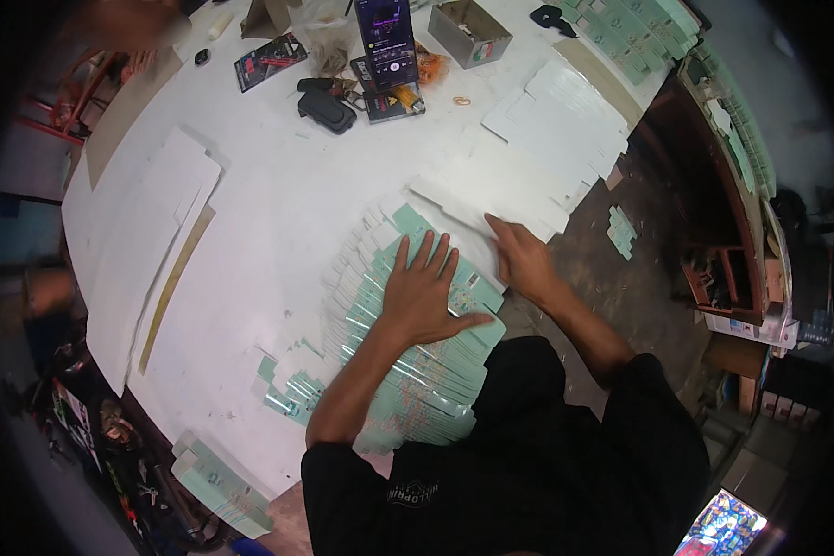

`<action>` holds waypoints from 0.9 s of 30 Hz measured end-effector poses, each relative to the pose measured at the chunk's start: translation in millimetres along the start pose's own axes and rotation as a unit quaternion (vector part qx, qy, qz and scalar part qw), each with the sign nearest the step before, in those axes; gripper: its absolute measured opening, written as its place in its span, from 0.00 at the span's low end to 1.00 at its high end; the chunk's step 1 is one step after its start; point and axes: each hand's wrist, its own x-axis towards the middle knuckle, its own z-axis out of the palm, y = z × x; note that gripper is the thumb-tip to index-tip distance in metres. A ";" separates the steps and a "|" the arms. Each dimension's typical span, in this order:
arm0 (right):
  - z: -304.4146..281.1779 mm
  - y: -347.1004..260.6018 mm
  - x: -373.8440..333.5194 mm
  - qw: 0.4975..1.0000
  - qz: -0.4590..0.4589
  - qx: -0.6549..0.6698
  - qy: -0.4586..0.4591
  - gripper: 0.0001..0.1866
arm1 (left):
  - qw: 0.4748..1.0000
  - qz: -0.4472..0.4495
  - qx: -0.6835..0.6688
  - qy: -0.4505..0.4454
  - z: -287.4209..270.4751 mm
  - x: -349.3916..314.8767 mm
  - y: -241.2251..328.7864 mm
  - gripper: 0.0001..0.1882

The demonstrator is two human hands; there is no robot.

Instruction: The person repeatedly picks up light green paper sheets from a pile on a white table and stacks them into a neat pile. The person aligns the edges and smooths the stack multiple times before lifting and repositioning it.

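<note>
A fanned row of flat mint-green printed carton blanks (417,398) overlaps along the near edge of the table, in front of my body. My left hand (424,292) lies flat on the upper blanks, fingers spread and thumb pointing right. Just beyond it, my right hand (524,259) grips the right side of a white carton blank (459,222), plain side up and slightly blurred. That blank's lower part lies against the top of the green row. A smaller group of green blanks (292,385) sits left of my left forearm.
White blanks (565,130) lie at the right; a white stack (157,232) lies at the left. Toward the back are an upright phone (386,46), a black pouch (326,109), a metal box (470,35) and more green blanks (621,37). One cut piece (621,232) is on the floor.
</note>
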 end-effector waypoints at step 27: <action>-14.3 32.6 39.7 0.987 -0.066 -0.124 0.074 0.24 | 1.000 0.027 -0.016 0.000 5.5 -0.5 0.5 0.64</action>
